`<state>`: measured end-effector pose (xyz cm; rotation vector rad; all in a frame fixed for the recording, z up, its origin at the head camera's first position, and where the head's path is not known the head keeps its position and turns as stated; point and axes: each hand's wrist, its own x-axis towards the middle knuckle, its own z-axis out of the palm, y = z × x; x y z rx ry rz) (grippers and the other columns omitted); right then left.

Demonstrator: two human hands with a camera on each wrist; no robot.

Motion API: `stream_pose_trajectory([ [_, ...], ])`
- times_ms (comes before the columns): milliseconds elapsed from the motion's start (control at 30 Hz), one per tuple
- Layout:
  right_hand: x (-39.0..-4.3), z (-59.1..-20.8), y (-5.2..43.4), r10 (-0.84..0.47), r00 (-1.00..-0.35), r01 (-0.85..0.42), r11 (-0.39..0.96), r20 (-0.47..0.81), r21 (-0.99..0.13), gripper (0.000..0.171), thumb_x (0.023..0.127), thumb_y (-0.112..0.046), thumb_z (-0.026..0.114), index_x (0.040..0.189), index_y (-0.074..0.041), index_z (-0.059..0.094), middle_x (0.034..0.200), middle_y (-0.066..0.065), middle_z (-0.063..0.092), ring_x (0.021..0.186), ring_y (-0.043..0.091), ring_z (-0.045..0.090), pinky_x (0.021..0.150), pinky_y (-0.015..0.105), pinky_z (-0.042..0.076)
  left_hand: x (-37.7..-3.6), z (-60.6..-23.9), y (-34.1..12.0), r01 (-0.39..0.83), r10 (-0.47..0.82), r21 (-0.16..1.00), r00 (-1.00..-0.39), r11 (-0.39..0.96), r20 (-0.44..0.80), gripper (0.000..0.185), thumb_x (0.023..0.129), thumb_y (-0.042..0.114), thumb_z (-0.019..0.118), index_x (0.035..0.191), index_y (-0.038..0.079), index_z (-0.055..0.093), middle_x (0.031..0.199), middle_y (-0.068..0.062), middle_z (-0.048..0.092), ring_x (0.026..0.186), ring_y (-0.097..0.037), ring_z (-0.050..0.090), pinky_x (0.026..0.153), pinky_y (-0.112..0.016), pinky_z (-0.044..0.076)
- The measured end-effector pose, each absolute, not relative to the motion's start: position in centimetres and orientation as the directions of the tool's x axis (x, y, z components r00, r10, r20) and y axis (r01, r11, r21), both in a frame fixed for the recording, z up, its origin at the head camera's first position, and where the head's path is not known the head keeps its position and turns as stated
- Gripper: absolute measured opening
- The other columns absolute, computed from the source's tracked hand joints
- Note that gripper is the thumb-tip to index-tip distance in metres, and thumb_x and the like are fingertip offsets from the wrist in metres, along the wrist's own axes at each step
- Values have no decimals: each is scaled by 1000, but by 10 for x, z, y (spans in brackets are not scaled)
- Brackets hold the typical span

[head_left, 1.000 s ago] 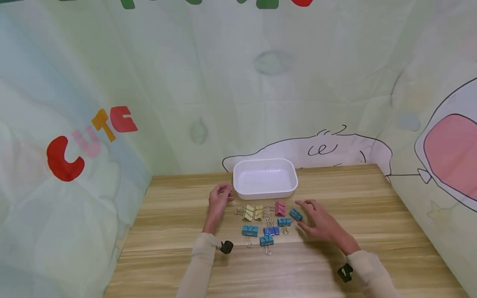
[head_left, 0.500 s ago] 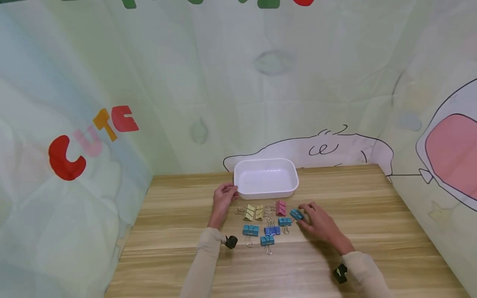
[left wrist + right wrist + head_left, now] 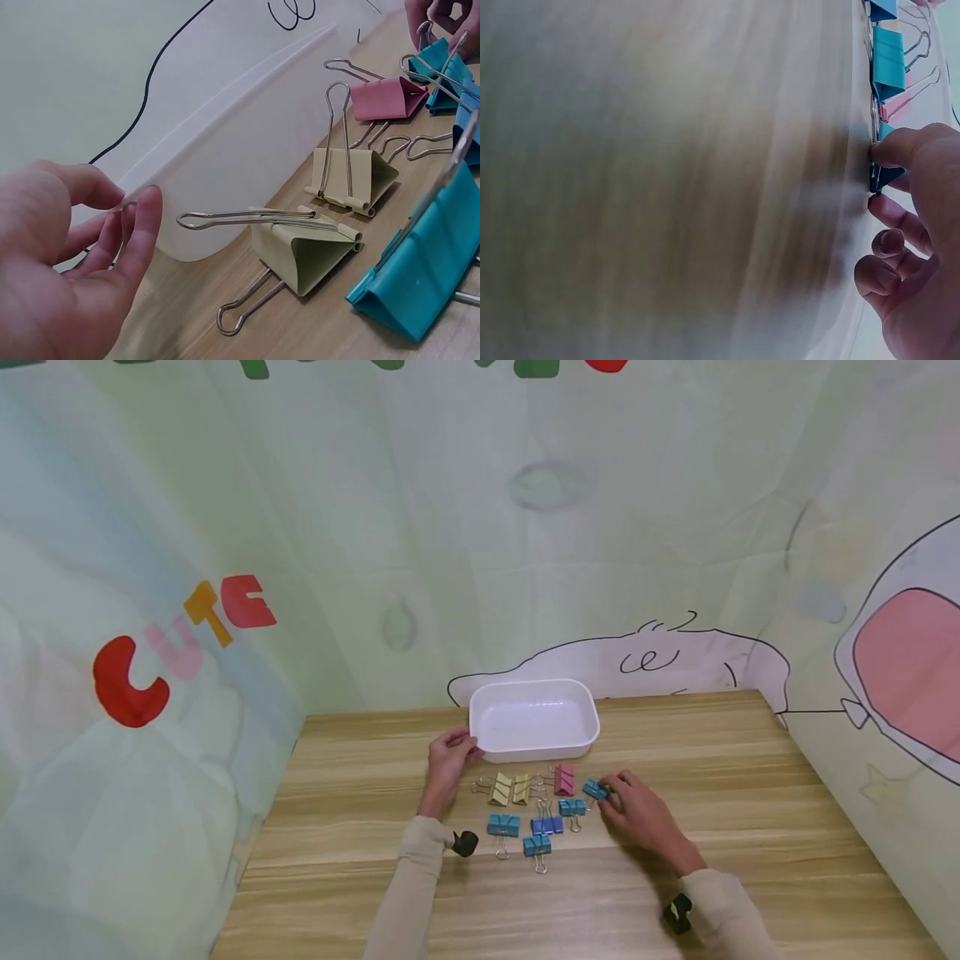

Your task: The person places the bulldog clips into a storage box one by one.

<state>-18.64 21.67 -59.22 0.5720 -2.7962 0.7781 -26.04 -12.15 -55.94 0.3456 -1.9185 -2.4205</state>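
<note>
My left hand [image 3: 446, 770] pinches the left rim of a white plastic tray [image 3: 534, 753]; the left wrist view shows thumb and fingers at the tray's corner [image 3: 154, 176]. On the right, my right hand [image 3: 642, 814] pinches a teal binder clip [image 3: 595, 789] between thumb and index finger. That clip [image 3: 885, 176] is still down at the table in the right wrist view, partly covered by the thumb. Left of it are a pink binder clip [image 3: 565, 779], two pale yellow binder clips [image 3: 500, 789] and another teal binder clip [image 3: 572, 807].
Nearer the person lie a blue binder clip [image 3: 547, 826] and two more teal binder clips [image 3: 503, 825], wire handles out. All rest on a wood-grain table [image 3: 352, 827]. A printed curtain [image 3: 360, 527] hangs behind the table and at both sides.
My left hand has moved right and taken hold of the tray's rim. My right hand has moved slightly left, its fingers closing onto the teal binder clip.
</note>
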Motion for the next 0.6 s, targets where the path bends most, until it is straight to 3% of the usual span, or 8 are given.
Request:
stream_pose_trajectory([
  [133,-186,-592,216,-305,-908,-409,795,288,-447,28,87,-11,82,112,-7,70,101,7,63,77,17,58,60,35,56,-261,-560,-121,-121,-160,960,-973,-253,-165,34,98,-9,62,130,-18,55,108,-20,61,85,-24,69,85,-34,65],
  [300,-189,-591,216,-314,-901,-422,792,298,-442,25,85,-10,82,107,-9,70,98,6,63,76,16,56,60,34,54,-262,-560,-121,-126,-152,958,-974,-259,-170,33,98,-10,60,130,-18,54,115,-28,59,88,-28,69,80,-29,65],
  [600,-195,-590,218,-302,-904,-416,782,301,-465,24,81,-11,80,101,-14,67,96,6,64,78,18,57,61,36,55,-261,-555,-122,-141,-140,958,-974,-249,-180,35,99,-9,60,131,-18,53,110,-22,59,88,-25,69,88,-35,64],
])
